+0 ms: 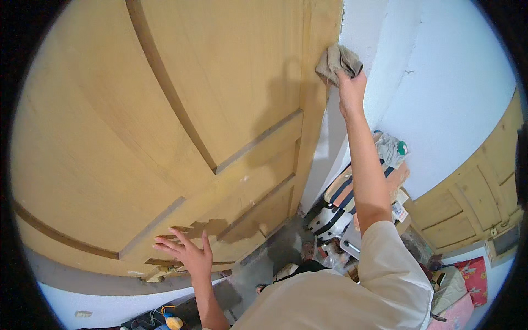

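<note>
My right hand reaches far up and out, closed on a folded greyish-brown cloth. The cloth lies against the right edge of a yellow-brown panelled wooden door, beside the white wall. Lower down, my left hand is held out in front of the door with fingers spread and nothing in it. Whether its fingertips touch the wood I cannot tell. Just below that hand is a latch on the door, partly hidden.
A white wall rises at the right, with a second wooden door beyond. Bags and a striped bundle are piled by my right arm. A red patterned cloth lies lower right; cables and a yellow-blue object lower left.
</note>
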A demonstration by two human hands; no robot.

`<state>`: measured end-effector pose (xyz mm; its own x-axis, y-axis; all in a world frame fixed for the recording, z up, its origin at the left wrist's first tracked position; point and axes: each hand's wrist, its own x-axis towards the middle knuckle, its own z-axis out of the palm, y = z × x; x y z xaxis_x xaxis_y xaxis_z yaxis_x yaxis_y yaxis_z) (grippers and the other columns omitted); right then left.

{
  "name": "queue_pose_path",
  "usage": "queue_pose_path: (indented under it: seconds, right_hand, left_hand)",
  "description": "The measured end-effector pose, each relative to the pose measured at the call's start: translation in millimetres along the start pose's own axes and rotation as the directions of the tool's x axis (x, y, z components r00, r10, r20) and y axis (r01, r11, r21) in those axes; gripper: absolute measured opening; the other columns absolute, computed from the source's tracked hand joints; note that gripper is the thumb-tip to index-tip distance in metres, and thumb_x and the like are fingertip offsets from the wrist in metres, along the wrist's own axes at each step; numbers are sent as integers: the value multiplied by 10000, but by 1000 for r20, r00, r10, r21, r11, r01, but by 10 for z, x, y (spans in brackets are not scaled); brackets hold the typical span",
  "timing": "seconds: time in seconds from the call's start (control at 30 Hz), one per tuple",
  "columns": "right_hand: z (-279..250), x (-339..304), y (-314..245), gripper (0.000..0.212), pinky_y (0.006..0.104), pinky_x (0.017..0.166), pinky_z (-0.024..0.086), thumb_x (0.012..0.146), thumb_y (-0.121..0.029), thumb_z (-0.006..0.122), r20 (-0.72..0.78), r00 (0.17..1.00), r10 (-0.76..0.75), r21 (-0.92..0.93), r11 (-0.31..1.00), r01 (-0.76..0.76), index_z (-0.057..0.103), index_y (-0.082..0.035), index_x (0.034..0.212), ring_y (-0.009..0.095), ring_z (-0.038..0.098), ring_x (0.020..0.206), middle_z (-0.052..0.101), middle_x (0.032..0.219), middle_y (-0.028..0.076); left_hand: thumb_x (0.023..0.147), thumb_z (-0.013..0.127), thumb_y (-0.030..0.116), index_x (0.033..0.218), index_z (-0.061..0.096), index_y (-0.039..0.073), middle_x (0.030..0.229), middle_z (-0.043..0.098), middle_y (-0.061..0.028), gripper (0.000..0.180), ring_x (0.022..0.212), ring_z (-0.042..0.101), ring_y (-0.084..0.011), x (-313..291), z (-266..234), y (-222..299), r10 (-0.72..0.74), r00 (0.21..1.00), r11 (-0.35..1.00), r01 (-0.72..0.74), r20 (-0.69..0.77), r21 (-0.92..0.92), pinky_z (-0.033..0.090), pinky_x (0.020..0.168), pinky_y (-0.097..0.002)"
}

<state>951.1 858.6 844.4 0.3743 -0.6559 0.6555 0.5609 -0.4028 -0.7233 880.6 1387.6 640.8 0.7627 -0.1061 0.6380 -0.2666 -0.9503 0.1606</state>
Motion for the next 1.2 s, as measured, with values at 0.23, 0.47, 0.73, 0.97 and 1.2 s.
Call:
queue_pose_path:
  seconds: [0.23, 0.47, 0.73, 0.97, 1.2]
  right_hand:
    - [-260, -687, 663, 401, 368, 822, 573, 925, -23, 600, -49, 975, 216, -25, 976, -217, 557, 12, 1322, 211, 642, 1062, 633, 1241, 105]
    - [-408, -1415, 1200, 347, 321, 942, 476, 899, -22, 627, -72, 915, 396, 230, 900, -371, 604, 63, 1235, 177, 586, 1066, 648, 1184, 86]
    - [-395, -1825, 1255, 399, 336, 825, 561, 892, -60, 655, -88, 846, 526, 297, 824, -482, 566, 24, 1272, 209, 629, 1056, 653, 1163, 101]
    - [-202, -1508, 1047, 320, 361, 761, 583, 889, -40, 628, -37, 884, 466, 266, 857, -441, 579, -37, 1206, 196, 663, 999, 658, 1141, 86]
    - [119, -1028, 570, 335, 359, 802, 559, 879, -39, 637, -89, 944, 318, 234, 928, -291, 549, -22, 1202, 207, 656, 963, 646, 1103, 86]
  left_hand:
    - [915, 700, 418, 1626, 61, 102, 1598, -174, -370, 1007, 1429, -160, -651, 2, -7, -8, -8, 999, 1000, 9, 35, -8, 137, 1114, -751]
    - [911, 701, 421, 1626, 43, 101, 1592, -182, -377, 1023, 1422, -161, -660, -12, -9, -24, 1, 999, 999, -2, 42, 36, 128, 1118, -751]
    - [909, 703, 427, 1622, 41, 80, 1586, -182, -387, 1033, 1424, -152, -661, 9, -63, 6, 6, 999, 997, -9, 51, 72, 113, 1128, -740]
    - [918, 691, 424, 1616, 121, 68, 1605, -154, -365, 969, 1437, -144, -645, -12, -46, -23, -20, 999, 1000, 20, 32, -4, 120, 1134, -733]
    - [917, 692, 408, 1608, 222, 104, 1628, -102, -340, 889, 1466, -112, -609, -12, -156, 43, -34, 999, 992, 39, 36, -120, 109, 1149, -713]
